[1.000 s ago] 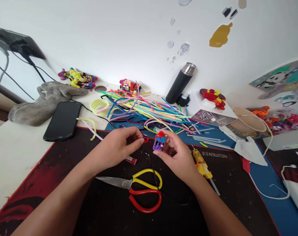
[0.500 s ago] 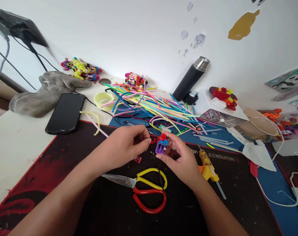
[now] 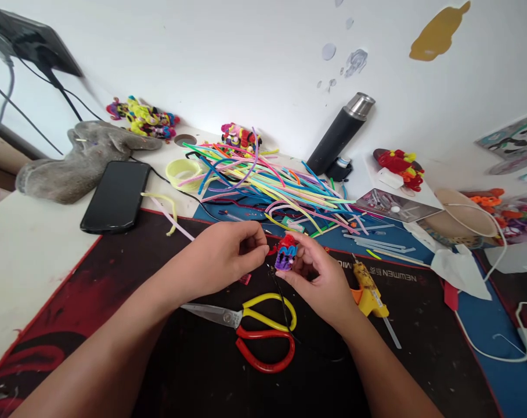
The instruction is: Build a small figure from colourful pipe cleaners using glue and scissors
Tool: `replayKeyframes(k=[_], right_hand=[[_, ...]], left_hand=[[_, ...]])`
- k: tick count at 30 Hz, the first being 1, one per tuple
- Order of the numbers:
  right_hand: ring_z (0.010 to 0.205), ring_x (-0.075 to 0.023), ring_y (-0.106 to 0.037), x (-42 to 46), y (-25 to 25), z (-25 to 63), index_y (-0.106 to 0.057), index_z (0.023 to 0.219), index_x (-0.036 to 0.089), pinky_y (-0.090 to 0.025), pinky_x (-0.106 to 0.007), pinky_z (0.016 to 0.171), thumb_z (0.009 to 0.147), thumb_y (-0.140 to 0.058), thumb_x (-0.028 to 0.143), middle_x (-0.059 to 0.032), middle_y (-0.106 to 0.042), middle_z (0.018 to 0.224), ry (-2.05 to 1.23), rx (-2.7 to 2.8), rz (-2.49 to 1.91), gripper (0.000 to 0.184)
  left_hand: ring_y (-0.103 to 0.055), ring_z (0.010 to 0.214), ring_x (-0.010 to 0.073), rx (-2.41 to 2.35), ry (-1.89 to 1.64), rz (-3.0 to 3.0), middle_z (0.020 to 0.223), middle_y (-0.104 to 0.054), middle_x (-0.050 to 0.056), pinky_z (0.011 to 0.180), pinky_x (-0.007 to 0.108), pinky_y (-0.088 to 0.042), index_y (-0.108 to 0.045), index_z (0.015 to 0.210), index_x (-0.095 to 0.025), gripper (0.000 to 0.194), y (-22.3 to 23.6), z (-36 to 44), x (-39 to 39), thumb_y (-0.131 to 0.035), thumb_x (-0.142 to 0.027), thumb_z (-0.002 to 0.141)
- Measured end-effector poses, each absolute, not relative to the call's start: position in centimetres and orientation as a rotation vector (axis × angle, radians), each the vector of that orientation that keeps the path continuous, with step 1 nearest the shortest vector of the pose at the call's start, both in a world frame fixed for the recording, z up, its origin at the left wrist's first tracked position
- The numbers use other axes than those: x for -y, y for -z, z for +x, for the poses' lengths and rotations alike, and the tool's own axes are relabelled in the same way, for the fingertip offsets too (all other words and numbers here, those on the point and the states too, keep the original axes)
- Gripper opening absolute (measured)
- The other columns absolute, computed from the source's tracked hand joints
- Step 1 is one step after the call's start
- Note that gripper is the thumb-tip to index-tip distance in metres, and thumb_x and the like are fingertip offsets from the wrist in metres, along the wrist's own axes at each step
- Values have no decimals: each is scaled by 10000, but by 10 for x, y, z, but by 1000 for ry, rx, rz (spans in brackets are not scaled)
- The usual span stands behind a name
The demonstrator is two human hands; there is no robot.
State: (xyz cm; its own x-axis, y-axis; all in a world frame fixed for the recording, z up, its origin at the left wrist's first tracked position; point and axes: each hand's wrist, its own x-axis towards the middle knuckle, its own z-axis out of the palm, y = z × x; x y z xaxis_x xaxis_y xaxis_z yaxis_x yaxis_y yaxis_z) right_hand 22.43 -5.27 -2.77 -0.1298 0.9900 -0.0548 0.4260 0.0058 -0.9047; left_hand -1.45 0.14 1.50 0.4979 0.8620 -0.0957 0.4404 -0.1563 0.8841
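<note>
My right hand (image 3: 322, 278) grips a small pipe-cleaner figure (image 3: 285, 255), red on top, blue in the middle and purple below, between thumb and fingers. Just left of it, my left hand (image 3: 222, 255) is closed in a pinch, palm turned inward. A short red curl (image 3: 273, 250) shows between the left fingertips and the figure; whether the fingers grip it I cannot tell. Below both hands, scissors (image 3: 264, 366) with one yellow and one red handle lie on the dark mat (image 3: 194, 371). A thin black strand crosses their handles.
Behind the hands lies a heap of coloured pipe cleaners (image 3: 285, 191). A yellow glue gun (image 3: 370, 290) rests to the right. A phone (image 3: 115, 197), a grey cloth bundle (image 3: 80, 159) and a pale yellow tape roll (image 3: 183, 173) are at left. A black flask (image 3: 339, 133) stands by the wall.
The view has shifted slightly. Both hands keep almost the same pose, with the figure still in the right hand, turned very slightly.
</note>
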Motion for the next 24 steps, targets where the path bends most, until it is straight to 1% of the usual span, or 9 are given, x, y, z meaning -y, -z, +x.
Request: replayKeyframes(k=[6, 24], right_hand=[[689, -193, -606, 52, 28, 224, -639, 1487, 282, -516, -328, 631, 914, -830, 308, -13, -656, 855, -1031, 1706, -1429, 605], [673, -178, -598, 51, 29, 224, -626, 1462, 278, -525, -313, 605, 919, -818, 283, -17, -654, 873, -1030, 1749, -1420, 576]], left_hand=[[-595, 625, 162, -1098, -490, 1798, 696, -664, -32, 596, 277, -403, -645, 844, -231, 173, -17, -14, -1, -584, -357, 945], [-629, 625, 161, -1106, -453, 1806, 681, -696, -46, 607, 278, -410, -639, 859, -237, 151, -14, -12, -1, -589, -341, 957]])
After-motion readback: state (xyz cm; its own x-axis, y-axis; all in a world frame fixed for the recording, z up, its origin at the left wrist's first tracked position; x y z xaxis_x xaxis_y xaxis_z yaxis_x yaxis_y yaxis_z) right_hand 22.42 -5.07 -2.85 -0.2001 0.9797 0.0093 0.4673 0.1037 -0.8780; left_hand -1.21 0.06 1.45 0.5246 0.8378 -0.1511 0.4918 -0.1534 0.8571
